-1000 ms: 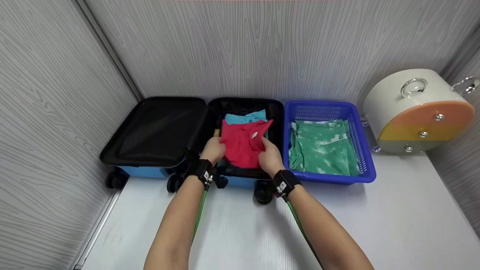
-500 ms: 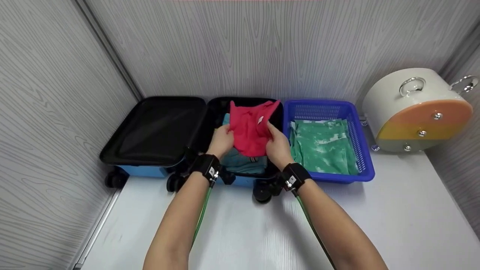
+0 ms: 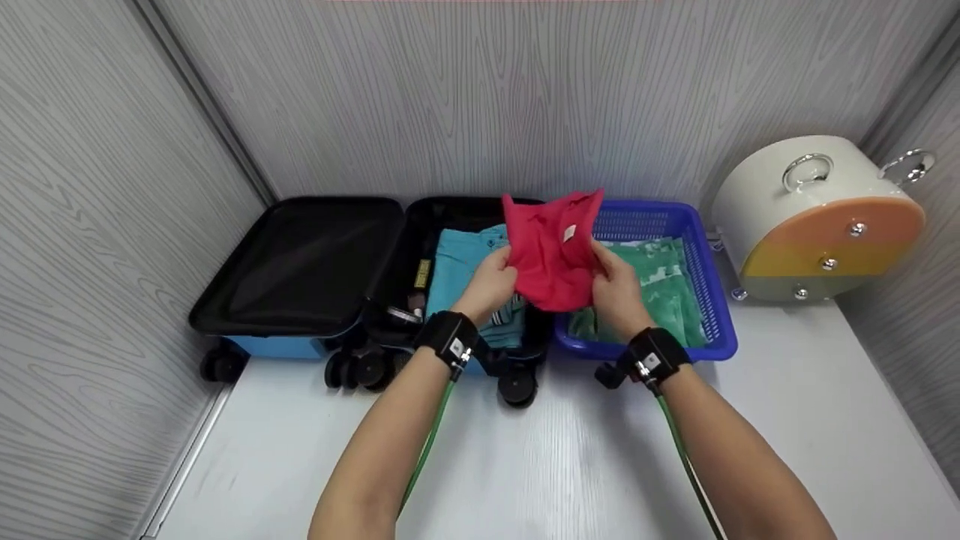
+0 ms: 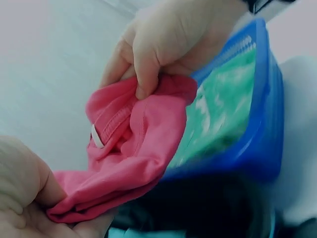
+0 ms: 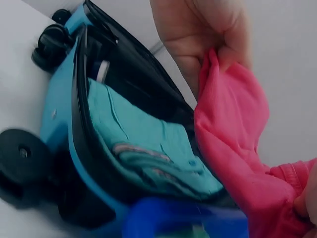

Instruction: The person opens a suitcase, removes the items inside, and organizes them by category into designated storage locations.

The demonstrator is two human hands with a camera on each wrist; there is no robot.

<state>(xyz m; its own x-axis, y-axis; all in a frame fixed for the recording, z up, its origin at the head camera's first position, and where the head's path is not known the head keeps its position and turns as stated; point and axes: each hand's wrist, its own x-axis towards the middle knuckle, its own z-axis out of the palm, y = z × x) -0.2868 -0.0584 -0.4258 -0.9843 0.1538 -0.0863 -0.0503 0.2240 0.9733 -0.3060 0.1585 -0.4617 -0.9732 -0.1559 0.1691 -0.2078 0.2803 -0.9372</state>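
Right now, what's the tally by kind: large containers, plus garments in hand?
Open light-blue hard-shell suitcase with black interior: 1
Blue perforated plastic basket: 1
Rounded cream box with orange, yellow and green front: 1
Red cloth garment, held by the left hand and right hand: 1
Total: 4

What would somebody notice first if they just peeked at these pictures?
Probably the bright red cloth, held between the left hand and the right hand near the middle. Next might come the striped, rounded cabinet at the right, then the blue basket with green cloth beside the open suitcase.
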